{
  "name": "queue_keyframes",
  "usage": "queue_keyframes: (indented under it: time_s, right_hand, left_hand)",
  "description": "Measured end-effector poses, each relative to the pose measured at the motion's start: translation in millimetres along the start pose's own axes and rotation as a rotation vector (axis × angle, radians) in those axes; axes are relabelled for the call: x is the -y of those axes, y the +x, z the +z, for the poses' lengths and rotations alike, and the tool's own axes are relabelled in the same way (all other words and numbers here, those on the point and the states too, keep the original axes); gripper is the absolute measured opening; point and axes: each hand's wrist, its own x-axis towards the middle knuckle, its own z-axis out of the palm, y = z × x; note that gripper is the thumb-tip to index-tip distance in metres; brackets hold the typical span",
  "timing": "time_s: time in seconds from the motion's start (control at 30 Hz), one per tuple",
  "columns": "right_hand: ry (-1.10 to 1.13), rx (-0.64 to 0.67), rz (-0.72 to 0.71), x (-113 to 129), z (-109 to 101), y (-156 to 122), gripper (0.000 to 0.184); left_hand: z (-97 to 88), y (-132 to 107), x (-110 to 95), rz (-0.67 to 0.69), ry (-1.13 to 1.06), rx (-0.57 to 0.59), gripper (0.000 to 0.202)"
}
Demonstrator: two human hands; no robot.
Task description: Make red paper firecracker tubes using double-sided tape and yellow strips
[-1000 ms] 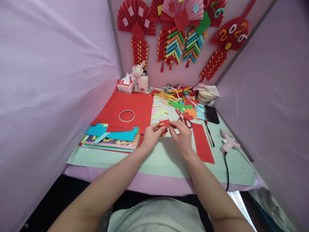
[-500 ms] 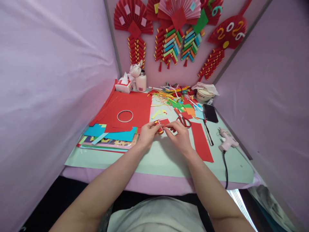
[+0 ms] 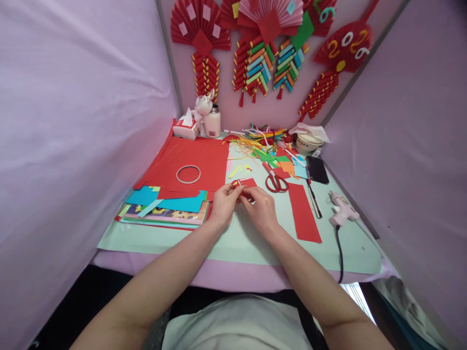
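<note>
Across the left side of the pale green tabletop [image 3: 244, 248], noted large red paper sheets [image 3: 213, 160] under a thin silver-grey ring [image 3: 188, 182], well apart from the grip. Logged next, moving right: bare left hand [image 3: 223, 201], with thumb and fingertips closed on a slim red paper roll with a yellow-banded end [image 3: 235, 183]. Located roll above the tabletop, just ahead of both hands, at the left fingertips; banded end showing on the far-left side, remainder hidden under fingers. Judged long axis to slant from that end back toward the body and rightward; cannot confirm from so little exposed length. Found just beyond the fingertips a flat red paper piece with a pale edge [image 3: 250, 182]; cannot tell whether touching the roll. Recorded bare right hand [image 3: 261, 209] at the roll's right, with fingertips bent inward against the left ones; cannot tell whether gripping. Rated left hand nearer to the banded end. Farther right, noted red-handled scissors [image 3: 276, 179], then a long red paper strip [image 3: 304, 214], both untouched.
</note>
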Motion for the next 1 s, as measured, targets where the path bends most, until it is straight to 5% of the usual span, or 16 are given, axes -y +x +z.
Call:
queue_keyframes:
  time_s: [0.33,0.63,1.0]
  right_hand:
    - [-0.004,-0.003,0.022,2.3,-4.4,1.2,0.009]
    - [0.11,-0.082,-0.008,0.0,-0.6,1.9,0.024]
    - [0.129,0.024,-0.069,-2.3,-3.5,1.8,0.031]
  left_hand:
    - [-0.5,-1.4,1.5,0.011,0.032,0.029,0.029]
    - [-1.2,-1.6,4.0,0.008,0.009,0.077,0.029]
    - [-2.4,-1.9,3.2,0.075,0.139,0.065,0.025]
